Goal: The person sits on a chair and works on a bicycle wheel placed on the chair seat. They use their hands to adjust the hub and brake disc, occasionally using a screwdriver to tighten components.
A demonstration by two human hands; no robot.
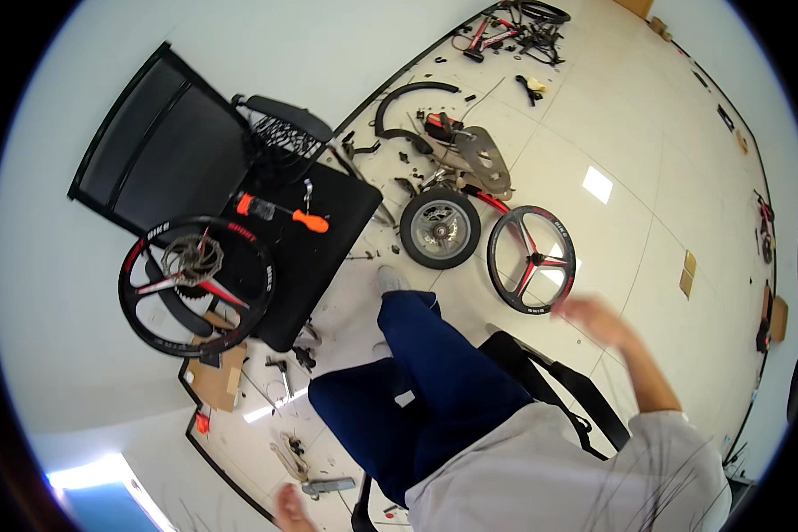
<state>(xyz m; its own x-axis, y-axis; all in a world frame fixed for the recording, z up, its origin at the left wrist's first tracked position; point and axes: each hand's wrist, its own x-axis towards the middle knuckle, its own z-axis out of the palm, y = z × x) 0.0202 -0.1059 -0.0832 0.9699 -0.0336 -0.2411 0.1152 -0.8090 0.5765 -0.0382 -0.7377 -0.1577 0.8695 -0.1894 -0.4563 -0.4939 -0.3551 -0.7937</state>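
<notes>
My right hand (592, 321) is stretched out to the right, blurred, its fingertips at the near edge of a three-spoke wheel (525, 285) with a black rim and red-and-white spokes. Whether they grip the tyre or only lie beside it, I cannot tell. Low at the left my left hand (290, 509) shows only in part and is smeared, above the floor near a grey tool-like piece (328, 485). A second three-spoke wheel (264, 306), with a brake disc (192, 259), leans over the black chair (350, 199). An orange-handled screwdriver (310, 222) lies on its seat.
Beside the wheel stands a smaller grey-hubbed wheel (441, 229) with scooter-like parts. Behind it lie a curved black fender (417, 89) and a dismantled red bike frame (496, 37). A cardboard box (213, 379) and loose parts sit at the lower left. Brown cardboard (687, 273) lies right.
</notes>
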